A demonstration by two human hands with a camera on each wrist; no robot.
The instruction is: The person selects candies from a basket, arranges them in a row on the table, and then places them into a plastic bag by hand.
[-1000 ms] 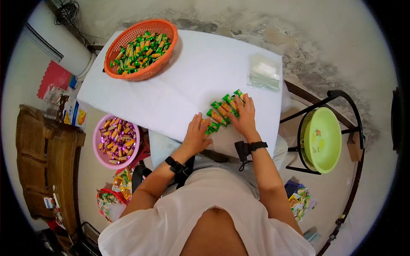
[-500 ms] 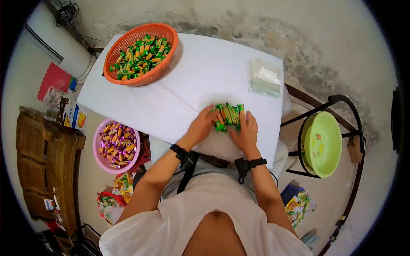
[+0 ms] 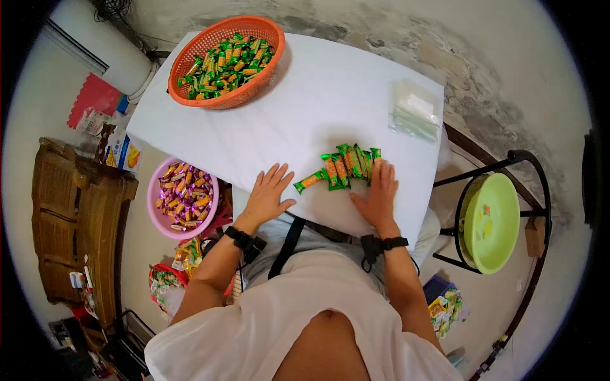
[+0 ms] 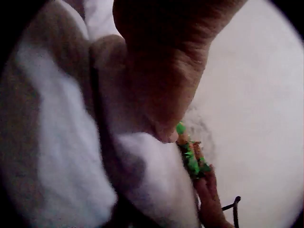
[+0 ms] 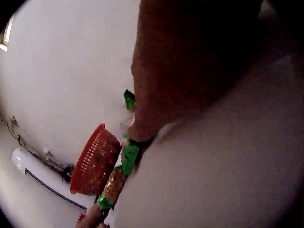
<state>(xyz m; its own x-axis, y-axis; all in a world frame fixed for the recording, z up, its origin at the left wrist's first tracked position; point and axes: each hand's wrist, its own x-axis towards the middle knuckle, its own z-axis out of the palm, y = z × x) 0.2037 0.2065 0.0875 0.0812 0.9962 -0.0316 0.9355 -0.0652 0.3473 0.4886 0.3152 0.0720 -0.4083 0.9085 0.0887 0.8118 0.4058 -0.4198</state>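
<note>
A row of green-and-orange wrapped candies [image 3: 346, 166] lies on the white-covered table [image 3: 298, 95], near its front edge. At the row's left end one candy [image 3: 310, 181] lies slanted, its tip apart from the others. My left hand [image 3: 264, 198] is left of it with fingers spread, holding nothing. With straight fingers my right hand [image 3: 380, 198] touches the candy at the row's right end, partly covering it. In the right wrist view the row [image 5: 114, 185] appears beyond the thumb, the rest hidden by the hand.
An orange basket [image 3: 277, 57] of similar candies stands at the table's back left, clear plastic bags [image 3: 414, 108] at the right. On the left below the table is a pink basin [image 3: 152, 204] of purple-wrapped candies. A green basin [image 3: 499, 222] sits on a black stand at the right.
Both hands first gathered the fanned candies into a tighter row. My left hand has since moved away left, leaving one candy slanted at that end, while my right hand stays at the right end.
</note>
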